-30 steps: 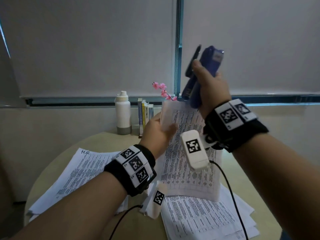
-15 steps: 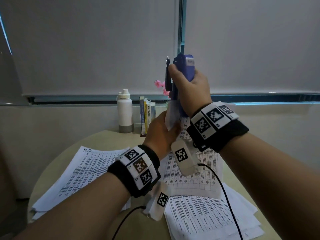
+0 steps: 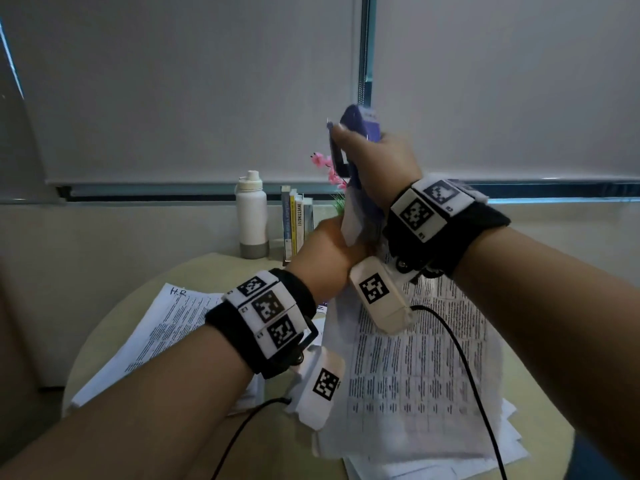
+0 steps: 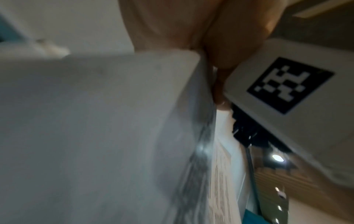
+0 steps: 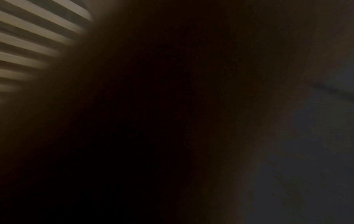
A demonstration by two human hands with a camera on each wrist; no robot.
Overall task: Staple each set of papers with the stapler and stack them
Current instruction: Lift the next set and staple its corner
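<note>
Head view: the right hand [image 3: 377, 168] is raised in front of the window blind and is wrapped around a blue-purple stapler [image 3: 358, 124], which is held upright with its top end above the knuckles. The lower end of the stapler is met by the top corner of a held set of papers [image 3: 415, 358]. That corner is gripped by the left hand [image 3: 325, 258], just below and to the left of the right hand; the two hands are nearly touching. The printed sheets are seen hanging down from this grip over the round table [image 3: 194, 271]. Black bands with square coded markers are worn on both wrists, and a black cable is trailed from each.

In the left wrist view, blurred white paper is seen pinched between curled fingers [image 4: 226, 50]. The right wrist view is almost wholly dark.

Beneath the hanging sheets, a loose pile of papers [image 3: 433, 465] is lying on the near right of the table. A second pile of papers [image 3: 162, 327], marked "H.R" by hand, is lying on the left. At the far edge, a white bottle [image 3: 251, 216], a few upright books [image 3: 296, 220] and pink flowers [image 3: 323, 162] are placed.
</note>
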